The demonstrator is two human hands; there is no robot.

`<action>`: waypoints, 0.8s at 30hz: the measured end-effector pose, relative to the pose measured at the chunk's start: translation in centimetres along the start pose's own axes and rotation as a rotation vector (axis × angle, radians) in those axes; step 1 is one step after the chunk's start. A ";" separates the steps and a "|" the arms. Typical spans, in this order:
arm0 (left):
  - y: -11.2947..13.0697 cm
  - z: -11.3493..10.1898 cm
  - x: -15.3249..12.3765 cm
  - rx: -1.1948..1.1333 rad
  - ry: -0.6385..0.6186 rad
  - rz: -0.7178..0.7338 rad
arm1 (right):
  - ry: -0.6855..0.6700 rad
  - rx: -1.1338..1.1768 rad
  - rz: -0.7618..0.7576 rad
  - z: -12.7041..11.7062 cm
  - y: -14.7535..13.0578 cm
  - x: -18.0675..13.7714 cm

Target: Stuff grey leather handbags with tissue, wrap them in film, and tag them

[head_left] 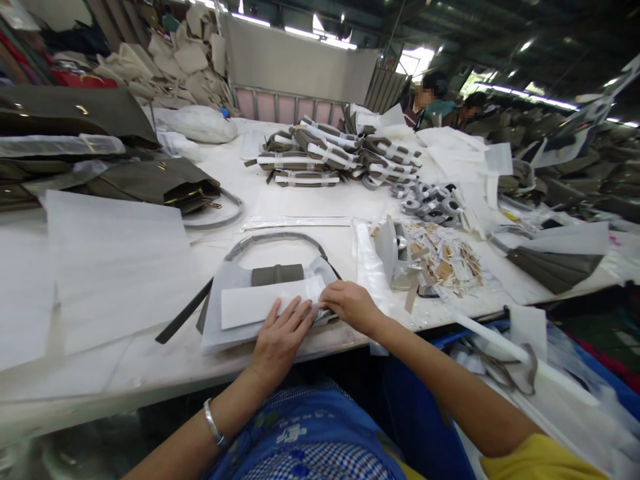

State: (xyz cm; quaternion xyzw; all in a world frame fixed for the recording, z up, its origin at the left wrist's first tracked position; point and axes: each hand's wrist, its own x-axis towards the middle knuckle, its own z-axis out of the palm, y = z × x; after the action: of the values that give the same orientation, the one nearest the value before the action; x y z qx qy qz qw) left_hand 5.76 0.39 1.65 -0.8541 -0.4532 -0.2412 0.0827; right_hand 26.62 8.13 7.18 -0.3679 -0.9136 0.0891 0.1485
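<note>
A small olive-grey bag part (277, 274) lies at the near table edge, partly wrapped in white tissue paper (260, 303), with a grey strap (273, 239) looping behind it. My left hand (281, 339) lies flat on the paper with its fingers spread. My right hand (350, 303) rests at the paper's right end, its fingers curled down and pinching the paper's edge.
A large white sheet (117, 263) covers the table's left part, with olive bags (160, 181) behind it. Wrapped bag parts (330, 157) are piled at the centre back. Small tags (443, 257) and metal rings (430, 200) lie to the right. Other people (435, 100) sit at the far end.
</note>
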 end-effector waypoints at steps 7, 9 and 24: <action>-0.2 0.3 -0.2 0.021 0.072 0.050 | -0.052 0.206 0.122 0.2 0.7 0.6; -0.3 0.3 -0.2 0.026 0.063 0.053 | -0.056 0.190 0.143 0.2 0.5 0.6; -0.4 -0.3 0.0 0.035 0.029 0.075 | -0.166 0.216 0.266 -0.3 0.2 1.8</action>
State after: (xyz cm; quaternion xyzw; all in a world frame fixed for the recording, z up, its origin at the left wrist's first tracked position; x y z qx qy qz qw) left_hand 5.35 0.48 1.89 -0.8653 -0.4238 -0.2424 0.1135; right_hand 25.64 9.54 7.76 -0.4585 -0.8512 0.2357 0.0980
